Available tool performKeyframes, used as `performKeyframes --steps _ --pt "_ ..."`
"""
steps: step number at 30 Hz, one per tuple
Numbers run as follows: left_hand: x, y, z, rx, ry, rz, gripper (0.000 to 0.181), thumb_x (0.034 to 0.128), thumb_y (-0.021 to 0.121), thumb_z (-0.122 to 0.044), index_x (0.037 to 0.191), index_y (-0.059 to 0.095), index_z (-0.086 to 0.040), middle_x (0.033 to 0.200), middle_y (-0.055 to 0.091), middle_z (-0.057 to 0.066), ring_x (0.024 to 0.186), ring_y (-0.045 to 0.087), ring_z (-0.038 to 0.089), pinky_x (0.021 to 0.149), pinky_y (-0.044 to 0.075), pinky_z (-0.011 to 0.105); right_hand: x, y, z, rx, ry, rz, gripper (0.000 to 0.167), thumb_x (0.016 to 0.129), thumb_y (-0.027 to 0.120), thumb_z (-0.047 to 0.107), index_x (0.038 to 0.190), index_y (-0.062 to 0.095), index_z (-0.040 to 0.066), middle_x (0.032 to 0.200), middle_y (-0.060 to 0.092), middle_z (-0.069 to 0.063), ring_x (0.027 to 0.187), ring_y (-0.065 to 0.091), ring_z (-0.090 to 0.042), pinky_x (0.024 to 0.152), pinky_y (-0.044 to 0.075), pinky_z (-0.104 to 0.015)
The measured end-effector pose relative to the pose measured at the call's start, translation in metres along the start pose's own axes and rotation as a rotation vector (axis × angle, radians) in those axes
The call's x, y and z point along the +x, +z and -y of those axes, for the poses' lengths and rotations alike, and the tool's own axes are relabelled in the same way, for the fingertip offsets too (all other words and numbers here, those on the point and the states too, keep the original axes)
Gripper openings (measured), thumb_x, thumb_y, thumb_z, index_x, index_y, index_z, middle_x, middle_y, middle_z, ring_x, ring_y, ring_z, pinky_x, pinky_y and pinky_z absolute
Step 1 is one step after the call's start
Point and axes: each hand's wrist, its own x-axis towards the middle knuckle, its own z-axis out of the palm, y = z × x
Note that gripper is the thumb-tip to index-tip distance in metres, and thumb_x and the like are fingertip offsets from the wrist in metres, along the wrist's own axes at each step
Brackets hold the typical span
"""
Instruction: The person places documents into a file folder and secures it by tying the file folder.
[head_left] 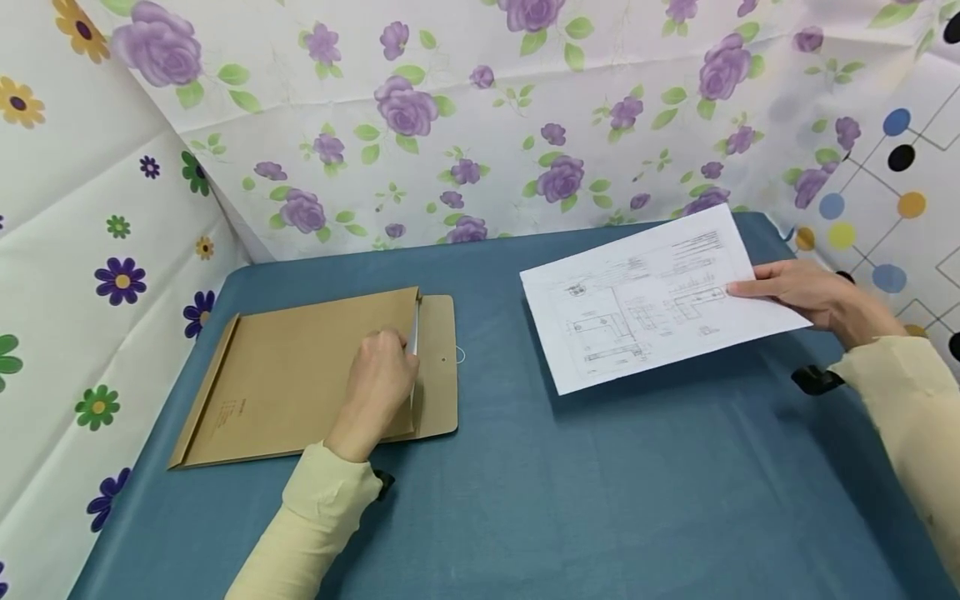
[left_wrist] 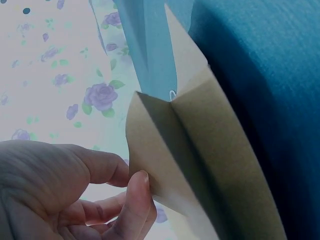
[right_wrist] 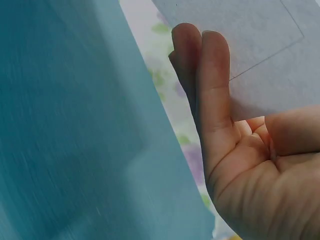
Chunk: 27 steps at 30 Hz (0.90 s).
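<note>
A brown paper document envelope (head_left: 300, 375) lies on the left of the table, its flap (head_left: 438, 367) spread out to the right. My left hand (head_left: 381, 375) pinches the upper edge of the envelope's mouth between thumb and fingers; the left wrist view shows the mouth (left_wrist: 165, 150) lifted apart. A strip of white shows inside the opening in the head view. On the right, my right hand (head_left: 810, 296) holds white paper (head_left: 645, 300) with printed technical drawings by its right edge, thumb on top. The paper is tilted above the table. In the right wrist view, fingers (right_wrist: 215, 90) lie against the paper.
A blue cloth (head_left: 510, 500) covers the table. Flower-patterned sheeting (head_left: 465, 125) hangs behind it and at the left, with dotted sheeting (head_left: 892, 183) at the right. A thin white string loop (head_left: 461, 355) sticks out beside the flap.
</note>
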Motion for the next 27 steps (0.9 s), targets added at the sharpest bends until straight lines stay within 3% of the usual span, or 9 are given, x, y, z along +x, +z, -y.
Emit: performKeyframes --steps 6,13,17,21,27 --pt "-0.001 0.0 0.0 -0.012 -0.004 0.002 0.021 0.0915 0.062 0.004 0.109 0.069 0.013 0.1 0.066 0.028 0.079 0.066 0.035 0.064 0.057 0.042 0.008 0.028 0.012 0.002 -0.04 0.012 0.015 0.104 0.065 0.023 0.11 0.077 0.027 0.102 0.078 -0.008 0.082 0.076 -0.03 0.067 0.061 -0.041" --pt "0.0 0.0 -0.001 -0.008 -0.013 0.003 0.021 0.0922 0.062 0.003 0.11 0.069 0.012 0.101 0.067 0.027 0.08 0.066 0.035 0.065 0.058 0.042 0.014 0.068 0.022 0.094 -0.098 -0.084 0.01 0.099 0.072 0.026 0.108 0.076 0.027 0.1 0.078 -0.002 0.081 0.076 -0.025 0.066 0.061 -0.037" --pt "0.001 -0.001 -0.001 -0.008 -0.013 0.005 0.021 0.0927 0.062 0.003 0.11 0.069 0.013 0.101 0.067 0.027 0.079 0.066 0.034 0.065 0.058 0.041 0.017 0.094 0.026 0.19 -0.138 -0.051 0.033 0.099 0.072 0.024 0.13 0.068 0.016 0.107 0.077 0.001 0.091 0.075 -0.023 0.073 0.061 -0.038" --pt "0.002 -0.003 -0.001 -0.011 0.011 -0.005 0.021 0.0911 0.06 0.005 0.107 0.07 0.014 0.099 0.068 0.028 0.075 0.065 0.033 0.062 0.056 0.04 0.018 0.12 0.029 0.216 -0.188 0.052 0.058 0.101 0.068 0.013 0.153 0.043 0.002 0.118 0.074 0.002 0.104 0.072 -0.021 0.083 0.059 -0.039" --pt "0.003 -0.002 -0.002 -0.01 0.028 -0.012 0.014 0.0876 0.057 0.009 0.094 0.07 0.013 0.086 0.064 0.023 0.065 0.055 0.028 0.052 0.041 0.031 0.016 0.155 0.032 0.229 -0.212 0.074 0.059 0.102 0.065 0.007 0.155 0.041 0.001 0.126 0.071 -0.002 0.108 0.071 -0.021 0.085 0.059 -0.039"
